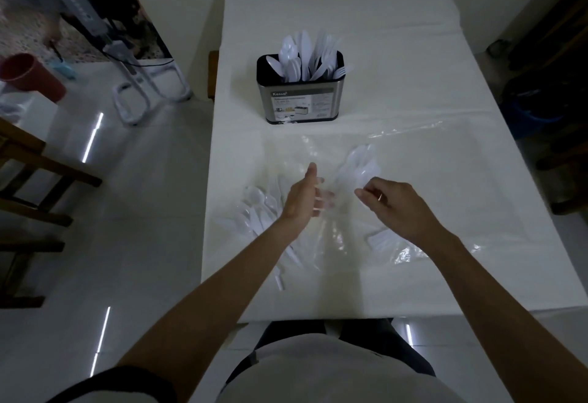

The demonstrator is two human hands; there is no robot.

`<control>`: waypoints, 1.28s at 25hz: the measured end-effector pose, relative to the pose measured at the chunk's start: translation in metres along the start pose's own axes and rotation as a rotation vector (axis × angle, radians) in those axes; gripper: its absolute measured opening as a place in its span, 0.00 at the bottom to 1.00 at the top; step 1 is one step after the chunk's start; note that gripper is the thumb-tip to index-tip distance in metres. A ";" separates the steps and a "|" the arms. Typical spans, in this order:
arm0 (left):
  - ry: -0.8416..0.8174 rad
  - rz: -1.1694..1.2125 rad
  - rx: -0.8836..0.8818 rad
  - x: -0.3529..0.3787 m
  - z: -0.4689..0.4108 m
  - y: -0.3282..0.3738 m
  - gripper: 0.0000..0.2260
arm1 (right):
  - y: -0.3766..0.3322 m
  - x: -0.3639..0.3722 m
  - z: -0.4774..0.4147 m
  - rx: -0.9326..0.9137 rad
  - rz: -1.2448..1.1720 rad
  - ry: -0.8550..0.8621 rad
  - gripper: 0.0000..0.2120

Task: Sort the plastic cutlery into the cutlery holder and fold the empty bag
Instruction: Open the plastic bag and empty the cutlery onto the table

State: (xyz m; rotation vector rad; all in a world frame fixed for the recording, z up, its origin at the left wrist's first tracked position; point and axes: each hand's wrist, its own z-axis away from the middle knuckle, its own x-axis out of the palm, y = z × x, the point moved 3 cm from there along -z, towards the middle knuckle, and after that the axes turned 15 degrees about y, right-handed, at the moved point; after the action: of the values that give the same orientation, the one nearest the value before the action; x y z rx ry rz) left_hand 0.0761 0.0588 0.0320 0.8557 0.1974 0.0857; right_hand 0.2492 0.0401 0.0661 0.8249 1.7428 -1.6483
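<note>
- Cutlery (358,165): a small bunch of white plastic pieces lies just beyond the right hand (393,207), handles slanting back toward the person, heads pointing away and to the right.
- A second, fanned bunch (259,208) lies just left of the left hand (304,197); its long axes run from the near right up to the far left.
- Both hands hover above the clear bag (410,151), near each other but apart. The left is open, thumb up; the right has its fingers loosely curled, and whether it pinches anything I cannot tell.
- The right hand is nearer the first bunch, the left nearer the second.
- The holder (300,102) stands well beyond both hands, already crowded with upright white pieces.
- The pieces are pale, glossy and blurred against the white table (397,62).
</note>
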 end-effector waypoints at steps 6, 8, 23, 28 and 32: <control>0.219 -0.073 0.160 0.032 0.009 -0.014 0.20 | 0.116 -0.056 -0.020 0.228 0.138 0.320 0.08; 0.316 -0.153 0.259 0.036 0.008 -0.019 0.19 | 0.163 -0.070 -0.033 0.326 0.241 0.375 0.11; 0.793 -0.407 0.416 0.070 -0.004 -0.023 0.13 | 0.225 -0.081 -0.072 0.563 0.130 0.028 0.24; 0.776 -0.394 0.444 0.076 -0.010 -0.021 0.14 | 0.208 -0.086 -0.070 0.467 0.023 -0.014 0.12; 0.758 -0.332 0.447 0.071 -0.014 -0.022 0.14 | 0.186 -0.108 -0.079 0.552 -0.267 0.165 0.12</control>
State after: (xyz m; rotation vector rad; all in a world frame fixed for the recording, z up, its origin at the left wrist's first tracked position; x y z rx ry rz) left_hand 0.1425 0.0657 -0.0036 1.1931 1.0973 0.0511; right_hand 0.4612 0.1219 0.0375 1.0259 1.5693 -2.3585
